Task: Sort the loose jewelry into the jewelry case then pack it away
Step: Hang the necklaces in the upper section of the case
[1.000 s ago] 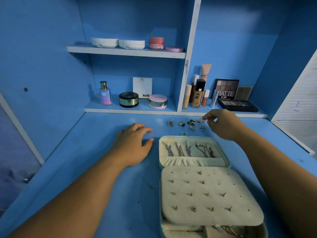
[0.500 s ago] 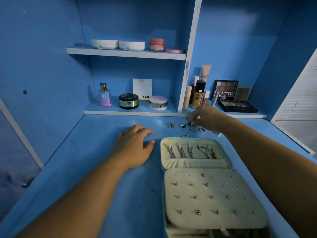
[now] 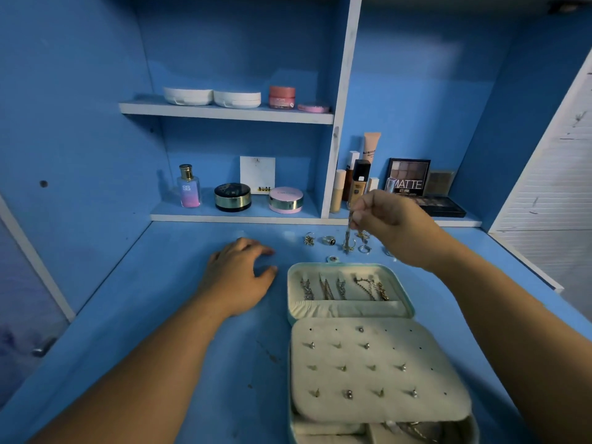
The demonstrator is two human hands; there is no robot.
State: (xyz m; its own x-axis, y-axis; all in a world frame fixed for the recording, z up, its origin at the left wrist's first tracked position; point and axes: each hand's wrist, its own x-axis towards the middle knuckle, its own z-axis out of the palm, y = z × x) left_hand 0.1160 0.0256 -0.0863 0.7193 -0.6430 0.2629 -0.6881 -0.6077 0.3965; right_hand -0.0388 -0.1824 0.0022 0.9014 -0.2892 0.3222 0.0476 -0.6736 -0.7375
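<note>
Just beyond the far rim of the jewelry case [image 3: 349, 265], the thin dangling piece [image 3: 348, 233] hangs with its long axis straight up and down. Its top end is at your fingertips and its bottom end is down among the loose rings [image 3: 330, 241]. Whether the tip touches the desk [image 3: 160, 315] cannot be told.

Your right hand [image 3: 394, 225] has it in a pinch, thumb against fingertips and the other fingers curled in. The hand sits above and beyond the case's far right corner.

The case lies open toward you from that grip, in 2 halves. The far half holds chains [image 3: 339, 288] laid side by side, and the near half is covered by the stud panel [image 3: 378, 370]. So the carry is probably a short pull back toward you. Because the piece hangs long, it likely needs lifting clear of the rings and the rim first, or it may snag.

Your left hand [image 3: 237, 277] rests on the desk just left of the case's far half, fingers relaxed and holding nothing. It is farther from the piece than your right.
</note>
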